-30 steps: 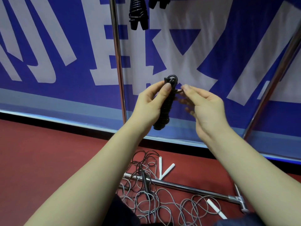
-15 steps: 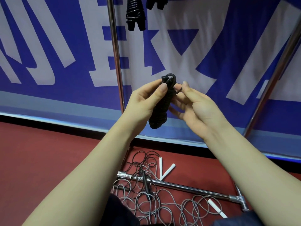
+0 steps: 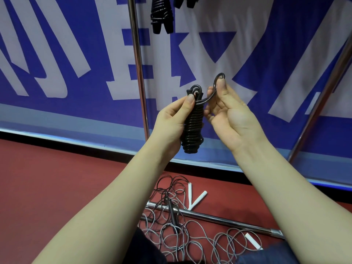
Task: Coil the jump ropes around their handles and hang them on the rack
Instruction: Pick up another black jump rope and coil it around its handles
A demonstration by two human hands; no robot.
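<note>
- Between the two hands, in front of the blue-and-white banner (image 3: 57,111): black jump rope (image 3: 192,126), wound tight into a bundle, handles mostly hidden under the turns. Long axis near vertical, slight tilt.
- left grip (image 3: 171,119): curled round the bundle's upper half from the left, thumb pressed on the top turns. Fully closed on it.
- right grip (image 3: 230,115): just right of the bundle, palm toward the camera, pinching the free tail (image 3: 206,100) between thumb and fingers. Nothing else held.
- Free tail: leaving the bundle at its top end, curving right and up, ending in a small bend above the right thumb tip.
- Key relation: tail exit at the top, on the right grip's side, and bundle axis vertical. So last wrap or tuck probably crosswise to that axis, round the bundle's neck. Right grip nearer the tail; left only steadying.
- Judgement: coiling nearly finished, tail not yet secured, hang not yet begun.
- At the top frame edge: hung bundles (image 3: 161,14), black, already up. Hanging bar itself out of view.
- rack upright (image 3: 138,73) behind and left of the hands; second upright (image 3: 323,96) far right, slanted in this wide view.
- Down on the red floor (image 3: 57,187): loose ropes (image 3: 171,231), grey and black, tangled over the base bar (image 3: 219,219); white handles (image 3: 197,200) among them.
- Risk, as a guess: springy cord, unwinding likely on any easing of the left thumb before the tuck.
</note>
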